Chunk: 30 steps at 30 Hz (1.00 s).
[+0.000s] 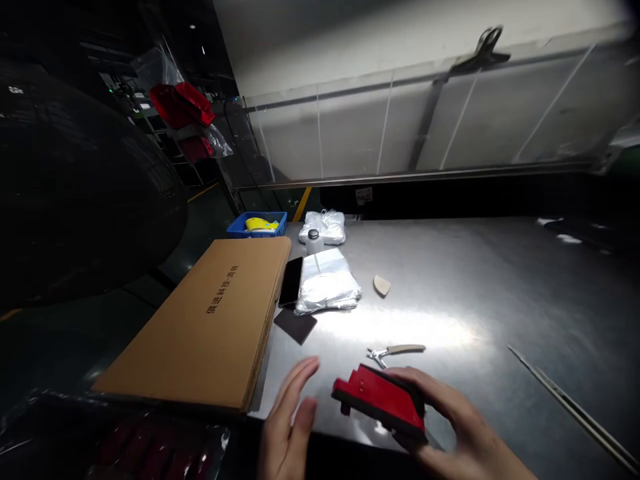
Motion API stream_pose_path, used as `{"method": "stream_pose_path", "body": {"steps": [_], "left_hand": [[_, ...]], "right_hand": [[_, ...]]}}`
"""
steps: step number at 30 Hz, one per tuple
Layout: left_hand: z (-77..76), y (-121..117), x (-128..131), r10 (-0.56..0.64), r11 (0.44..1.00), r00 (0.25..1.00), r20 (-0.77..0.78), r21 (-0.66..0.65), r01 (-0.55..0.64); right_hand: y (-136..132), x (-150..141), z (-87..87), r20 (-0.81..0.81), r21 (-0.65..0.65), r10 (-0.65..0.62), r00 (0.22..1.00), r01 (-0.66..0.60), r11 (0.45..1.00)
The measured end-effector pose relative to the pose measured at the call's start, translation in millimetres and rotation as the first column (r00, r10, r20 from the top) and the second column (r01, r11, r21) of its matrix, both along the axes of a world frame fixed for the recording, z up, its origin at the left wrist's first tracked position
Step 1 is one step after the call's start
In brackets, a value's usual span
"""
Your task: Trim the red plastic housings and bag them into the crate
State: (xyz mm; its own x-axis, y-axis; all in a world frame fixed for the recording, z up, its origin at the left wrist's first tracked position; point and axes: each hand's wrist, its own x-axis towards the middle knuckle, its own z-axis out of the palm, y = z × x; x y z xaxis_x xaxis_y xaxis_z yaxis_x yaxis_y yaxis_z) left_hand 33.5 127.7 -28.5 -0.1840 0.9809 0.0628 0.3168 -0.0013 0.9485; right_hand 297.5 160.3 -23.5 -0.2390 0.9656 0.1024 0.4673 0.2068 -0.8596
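Observation:
My right hand (457,427) grips a red plastic part (380,399) with a dark underside, holding it just above the near edge of the metal table (480,300). My left hand (290,417) hovers beside the part's left end, fingers stretched out and holding nothing. A small pair of pliers with pale handles (397,351) lies on the table just beyond the red part.
A flat cardboard box (210,320) lies at the left. Beside it are a black phone (291,280), a dark square patch (295,325), a stack of clear bags (326,283), a small bottle (313,240), a beige wedge (381,285) and a blue bin (257,225).

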Motion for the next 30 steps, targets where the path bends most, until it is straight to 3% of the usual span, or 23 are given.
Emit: {"method": "stream_pose_path", "body": {"steps": [1, 3, 6, 10, 15, 20, 23, 24, 26, 28, 30], "left_hand": [[9.2, 7.0, 17.1, -0.089, 0.986, 0.987, 0.132, -0.131, 0.106], [21.3, 18.7, 41.6, -0.184, 0.923, 0.909, 0.374, -0.251, 0.29], [26.1, 22.4, 56.3, -0.157, 0.855, 0.797, 0.583, -0.323, 0.405], [23.9, 14.4, 58.7, -0.122, 0.829, 0.777, 0.617, -0.367, 0.422], [25.1, 11.8, 60.6, -0.116, 0.833, 0.808, 0.578, -0.387, 0.396], [22.9, 13.8, 55.8, -0.137, 0.826, 0.835, 0.534, -0.404, 0.393], [6.3, 10.0, 56.4, -0.062, 0.884, 0.853, 0.519, -0.368, 0.288], [-1.2, 7.5, 58.7, 0.003, 0.91, 0.834, 0.552, -0.348, 0.226], [-15.4, 1.4, 65.5, 0.126, 0.932, 0.715, 0.687, -0.329, 0.152], [-23.6, -3.9, 71.1, 0.187, 0.91, 0.569, 0.801, -0.36, 0.207], [-24.4, -6.2, 70.5, 0.226, 0.866, 0.53, 0.817, -0.418, 0.275]], "right_hand": [[-10.6, -1.1, -0.9, -0.007, -0.008, 0.053, 0.999, -0.053, 0.999], [-24.3, 0.6, -8.1, -0.036, -0.046, 0.089, 0.995, -0.091, 0.995], [-34.9, 7.4, -21.4, -0.092, -0.157, 0.027, 0.995, -0.042, 0.987], [-41.8, 13.6, -25.2, -0.168, -0.308, -0.012, 0.986, -0.041, 0.951], [-41.3, 17.2, -29.8, -0.162, -0.323, 0.084, 0.983, -0.133, 0.937], [-39.9, 20.9, -42.2, -0.132, -0.244, 0.121, 0.984, -0.15, 0.958], [-42.3, 13.8, -45.1, -0.108, -0.123, 0.067, 0.992, -0.08, 0.989], [-44.2, 7.7, -45.8, -0.102, -0.06, 0.028, 0.994, -0.034, 0.998], [-48.8, -9.9, -47.7, -0.094, 0.07, -0.059, 0.994, 0.065, 0.995], [-52.0, -29.7, -50.4, -0.085, 0.168, -0.089, 0.992, 0.102, 0.981], [-50.0, -39.4, -53.2, -0.07, 0.222, -0.004, 0.998, 0.02, 0.975]]}}
